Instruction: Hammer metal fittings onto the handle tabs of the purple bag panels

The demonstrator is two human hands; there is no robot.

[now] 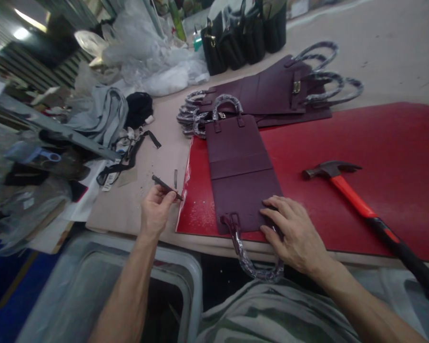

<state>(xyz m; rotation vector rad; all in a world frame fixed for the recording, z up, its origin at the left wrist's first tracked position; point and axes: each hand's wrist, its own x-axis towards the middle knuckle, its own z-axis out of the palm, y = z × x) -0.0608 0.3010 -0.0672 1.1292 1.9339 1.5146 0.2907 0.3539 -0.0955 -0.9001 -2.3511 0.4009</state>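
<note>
Low in the middle of the frame, the left hand has its fingers closed in a pinch on a thin dark tool, which slants up and left above the near-left edge of the red mat. Just right of it, the right hand lies palm down with fingers spread and flat on the lower right corner of the purple bag panel, pressing on it and gripping nothing. That panel lies unfolded lengthwise on the left part of the mat. One plastic-wrapped handle sits at its far end, and the other handle hangs over the near edge of the surface. A small dark pin lies on the surface just beside the mat's left edge, near the tool. A hammer with a red and black grip lies on the mat at the right of the frame, well apart from both hands. Above the middle of the frame is a stack of purple panels with wrapped handles, and behind it stand black bags. Clear plastic wrapping and a grey cloth are heaped at the upper left.
</note>
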